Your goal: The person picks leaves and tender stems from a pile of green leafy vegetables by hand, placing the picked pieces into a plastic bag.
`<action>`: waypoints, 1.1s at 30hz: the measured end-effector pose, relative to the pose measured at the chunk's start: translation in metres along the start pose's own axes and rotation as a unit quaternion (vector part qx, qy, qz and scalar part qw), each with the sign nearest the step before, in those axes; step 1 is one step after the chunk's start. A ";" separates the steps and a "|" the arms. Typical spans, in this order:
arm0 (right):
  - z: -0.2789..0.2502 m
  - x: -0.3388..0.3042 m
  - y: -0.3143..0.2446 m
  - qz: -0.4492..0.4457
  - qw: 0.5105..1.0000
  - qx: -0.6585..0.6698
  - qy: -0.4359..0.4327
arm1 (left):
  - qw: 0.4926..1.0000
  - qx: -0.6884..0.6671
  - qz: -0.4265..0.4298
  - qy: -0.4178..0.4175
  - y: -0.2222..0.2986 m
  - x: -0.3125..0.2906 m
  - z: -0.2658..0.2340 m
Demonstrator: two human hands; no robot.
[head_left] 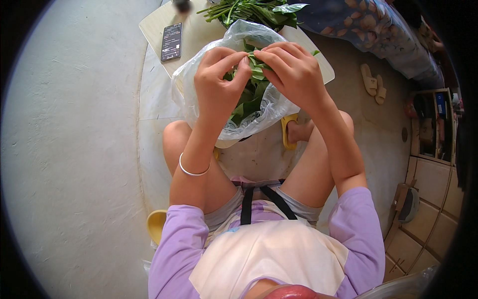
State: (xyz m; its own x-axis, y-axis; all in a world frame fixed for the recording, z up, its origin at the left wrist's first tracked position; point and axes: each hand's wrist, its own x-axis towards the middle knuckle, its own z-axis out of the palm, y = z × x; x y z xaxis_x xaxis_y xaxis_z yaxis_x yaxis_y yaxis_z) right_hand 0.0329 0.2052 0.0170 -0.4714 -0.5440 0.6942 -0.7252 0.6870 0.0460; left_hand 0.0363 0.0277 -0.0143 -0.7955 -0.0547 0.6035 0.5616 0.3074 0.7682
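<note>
Both hands meet above a clear plastic bag (186, 94) that gapes wide at the edge of a low pale table (318, 60). My left hand (221, 77) pinches a green stem between thumb and forefinger. Close beside it, my right hand (294, 67) has its fingers bent around the same leafy green (253, 59), thumb tucked beneath. Loose green leaves (251, 102) lie inside the bag under the hands. Behind the bag, a bunch of leafy greens with long stems (244, 12) rests on the table. My fingers partly hide the held piece.
A phone with a lit screen (171, 42) lies on the table's left side, near a dark blurred object (182, 5). Flowered blue cloth (363, 22) hangs at the upper right. Pale slippers (373, 84) sit on the floor, and a shelf unit (433, 124) stands far right.
</note>
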 end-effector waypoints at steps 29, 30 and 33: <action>0.036 0.037 0.079 0.279 0.893 0.353 -0.023 | 0.958 0.202 0.158 -0.129 -0.002 -0.001 -0.023; 0.056 0.045 0.097 0.287 0.884 0.367 -0.030 | 0.945 0.229 0.157 -0.172 -0.004 -0.008 -0.019; 0.098 0.069 0.151 0.216 0.944 0.237 -0.073 | 0.905 0.252 0.146 -0.311 -0.013 -0.023 -0.009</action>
State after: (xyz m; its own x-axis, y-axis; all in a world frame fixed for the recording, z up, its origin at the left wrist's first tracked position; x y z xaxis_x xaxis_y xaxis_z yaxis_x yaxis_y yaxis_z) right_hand -0.1580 0.2241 0.0014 -0.8142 -0.3462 0.4661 -0.5757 0.5861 -0.5702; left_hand 0.0492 0.0168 -0.0369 -0.6924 0.5960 0.4066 0.7180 0.6252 0.3060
